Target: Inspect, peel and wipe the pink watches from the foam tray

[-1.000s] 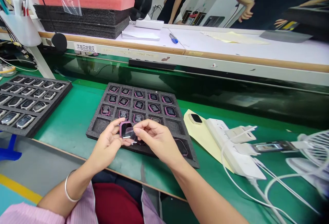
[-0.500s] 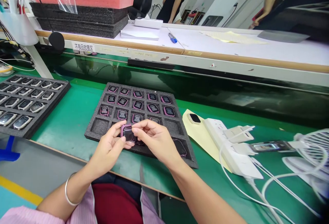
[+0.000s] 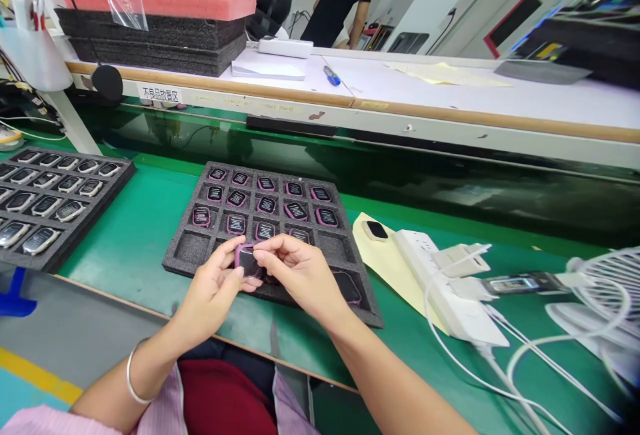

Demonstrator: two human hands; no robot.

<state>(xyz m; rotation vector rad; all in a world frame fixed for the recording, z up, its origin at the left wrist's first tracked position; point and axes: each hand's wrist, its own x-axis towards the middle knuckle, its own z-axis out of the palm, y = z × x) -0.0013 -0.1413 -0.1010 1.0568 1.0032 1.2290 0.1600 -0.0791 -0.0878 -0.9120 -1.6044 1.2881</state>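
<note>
A pink watch body (image 3: pixel 247 260) with a dark screen is held over the near edge of a black foam tray (image 3: pixel 186 246). My left hand (image 3: pixel 213 288) grips its left side with thumb and fingers. My right hand (image 3: pixel 295 272) pinches its top right edge, fingers closed on it. The tray's far rows hold several pink watch bodies (image 3: pixel 265 204) lying in pockets. Some near pockets are bare, and one pocket at the right of my right hand holds another watch (image 3: pixel 349 286).
A second black tray (image 3: pixel 107 185) of silver watch bodies lies at the left. A yellow sheet (image 3: pixel 387 265) with a beige watch (image 3: pixel 376 230), a white power strip (image 3: pixel 450 298) with cables and a white fan (image 3: pixel 603 298) sit at the right. Foam sheets are stacked on the far bench.
A clear film that my right hand held at the watch's screen a second ago no longer shows. Both hands stayed together over the tray's near edge, pressed on the watch.
</note>
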